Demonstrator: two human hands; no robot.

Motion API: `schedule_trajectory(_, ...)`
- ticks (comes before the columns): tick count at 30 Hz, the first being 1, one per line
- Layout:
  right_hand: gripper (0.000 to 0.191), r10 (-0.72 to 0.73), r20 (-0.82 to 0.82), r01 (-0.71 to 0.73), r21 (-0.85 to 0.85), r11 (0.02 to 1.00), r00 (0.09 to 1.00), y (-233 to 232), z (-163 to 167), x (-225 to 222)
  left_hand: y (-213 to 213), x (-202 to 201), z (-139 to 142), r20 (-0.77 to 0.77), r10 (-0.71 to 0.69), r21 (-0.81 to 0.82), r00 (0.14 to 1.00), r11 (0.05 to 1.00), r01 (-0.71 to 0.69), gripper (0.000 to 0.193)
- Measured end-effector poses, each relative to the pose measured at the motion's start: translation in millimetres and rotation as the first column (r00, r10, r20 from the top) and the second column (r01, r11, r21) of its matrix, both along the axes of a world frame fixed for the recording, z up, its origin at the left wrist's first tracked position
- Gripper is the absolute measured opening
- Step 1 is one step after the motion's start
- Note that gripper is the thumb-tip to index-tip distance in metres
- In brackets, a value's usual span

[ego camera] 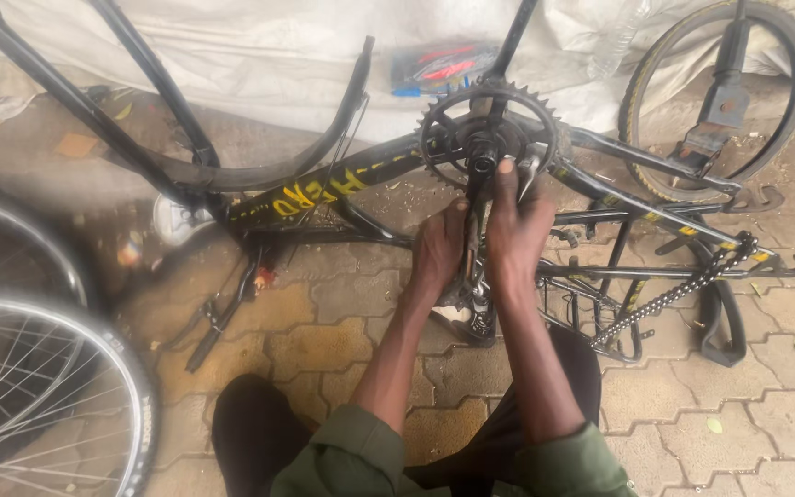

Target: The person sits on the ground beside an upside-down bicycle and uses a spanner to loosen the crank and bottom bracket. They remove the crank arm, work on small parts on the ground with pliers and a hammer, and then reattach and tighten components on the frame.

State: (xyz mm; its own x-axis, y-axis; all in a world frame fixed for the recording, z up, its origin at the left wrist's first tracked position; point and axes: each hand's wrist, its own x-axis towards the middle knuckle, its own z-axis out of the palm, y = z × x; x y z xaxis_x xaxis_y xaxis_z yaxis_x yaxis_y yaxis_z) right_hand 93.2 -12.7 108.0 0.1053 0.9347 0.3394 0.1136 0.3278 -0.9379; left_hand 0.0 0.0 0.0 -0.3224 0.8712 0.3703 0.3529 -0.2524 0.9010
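Gripping the crank arm (474,241) from both sides, the hands are working right at the middle of the bicycle frame (324,191). The left hand (438,253) is closing round the arm's lower half, and the right hand (515,221) is wrapping it higher up, one finger reaching to the axle at the hub of the chainring (488,138). The pedal (467,313) is sitting just below the hands, near the paving (342,340).

Judging from how things are lying, the strip-down is looking well along: the frame is lying on its side with no wheels in it, the chain (683,287) is hanging slack off the ring across the rear stays, and the crank and chainring are still sitting on the frame.

Room is looking tight. The rear rack (600,313) is crowding the right wrist, and the ring's teeth are sitting just above the fingers. A loose wheel (48,396) is lying off to the left, well apart, and another wheel (720,101) is leaning at the top right by the white tarpaulin (259,55). Open paving is showing nearer the knees.
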Motion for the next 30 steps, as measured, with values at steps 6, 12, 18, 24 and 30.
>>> schedule_trajectory(6,0.030,0.008,-0.080,-0.002,0.079,0.997,0.997,-8.0,-4.6,-3.7,-3.9,-12.5,10.2,0.017,-0.047,-0.159,0.999,0.986,0.049,0.062)
schedule_trajectory(12,0.025,-0.105,0.017,0.106,-0.064,0.992,0.994,0.9,-2.8,0.4,-6.1,-11.9,3.1,-0.051,-0.040,-0.110,0.998,0.993,0.035,0.064)
schedule_trajectory(18,0.014,0.104,-0.081,-0.105,-0.001,0.995,0.991,2.2,-1.5,14.9,1.8,-13.1,0.4,0.084,-0.102,-0.106,0.991,0.988,0.111,0.066)
schedule_trajectory(24,0.018,-0.028,0.002,0.028,-0.008,1.000,1.000,11.0,-7.1,6.3,2.5,-6.7,-4.5,0.000,-0.069,-0.101,0.998,0.993,0.069,0.067)
schedule_trajectory(30,0.015,0.038,-0.112,-0.010,0.238,0.971,0.993,0.2,-12.0,-5.3,4.3,-11.5,-3.0,0.035,-0.062,-0.117,0.997,0.991,0.065,0.068)
